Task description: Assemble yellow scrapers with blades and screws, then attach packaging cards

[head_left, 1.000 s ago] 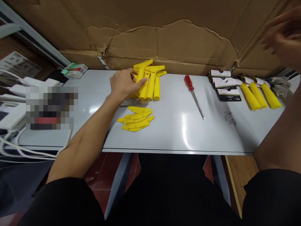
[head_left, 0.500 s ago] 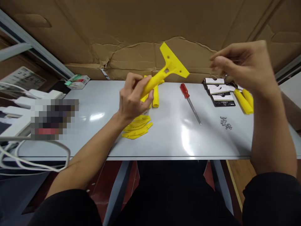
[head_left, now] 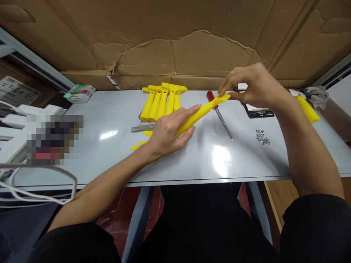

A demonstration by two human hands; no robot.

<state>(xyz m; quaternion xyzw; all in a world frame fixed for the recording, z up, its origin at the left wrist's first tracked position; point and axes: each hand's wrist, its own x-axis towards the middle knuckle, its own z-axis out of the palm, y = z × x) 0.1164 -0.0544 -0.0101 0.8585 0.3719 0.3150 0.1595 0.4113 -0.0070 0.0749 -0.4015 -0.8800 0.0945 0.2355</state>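
My left hand [head_left: 170,133] is closed around the handle of a yellow scraper [head_left: 195,117], held above the table and now seen edge-on. At its far end, the thumb and fingers of my right hand [head_left: 256,86] pinch the scraper's head. Behind my left hand lies a row of several yellow scrapers [head_left: 159,104]. Partly hidden by that hand are thin metal blades [head_left: 142,128] and yellow flat pieces [head_left: 138,146]. A screwdriver [head_left: 225,124] with a red handle lies below the scraper's head. A small pile of screws [head_left: 262,137] rests left of my right forearm.
Black-and-white packets [head_left: 260,112] and a yellow handle [head_left: 308,109] lie around my right arm. A small box [head_left: 84,94] stands at the back left, near white power strips and cables [head_left: 41,197]. Cardboard [head_left: 175,36] walls off the table's [head_left: 104,160] back edge.
My right hand has come left and down onto the scraper's head. The scraper has been lowered and turned edge-on in my left hand. The view has shifted slightly.
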